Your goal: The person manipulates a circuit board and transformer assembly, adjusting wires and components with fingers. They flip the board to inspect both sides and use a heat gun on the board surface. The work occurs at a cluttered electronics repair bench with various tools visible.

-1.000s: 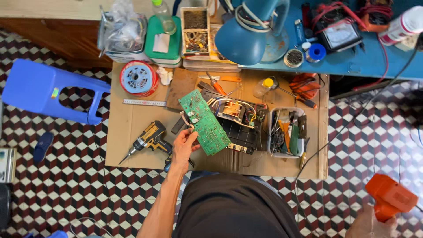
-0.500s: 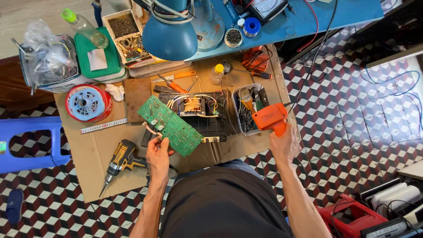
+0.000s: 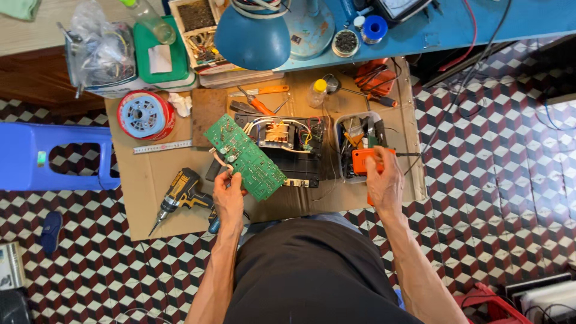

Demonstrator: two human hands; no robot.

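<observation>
My left hand (image 3: pixel 228 198) grips the near edge of a green circuit board (image 3: pixel 245 156), holding it tilted over a black open device case (image 3: pixel 288 150) with a transformer and wires inside. My right hand (image 3: pixel 384 183) holds an orange soldering gun (image 3: pixel 366 161), its thin tip pointing right, just over a clear plastic tray of tools (image 3: pixel 359 144). Both sit on a sheet of cardboard (image 3: pixel 150 180) on the tiled floor.
A yellow cordless drill (image 3: pixel 180 195) lies left of my left hand. A red wire spool (image 3: pixel 146 115), a steel ruler (image 3: pixel 162 146), orange pliers (image 3: pixel 255 103) and a small bottle (image 3: pixel 316 93) lie on the cardboard. A blue lamp (image 3: pixel 252 39) and blue stool (image 3: pixel 54 156) flank it.
My right hand has brought the orange soldering gun in from the far right and lowered it by the tool tray. The left hand still holds the green board.
</observation>
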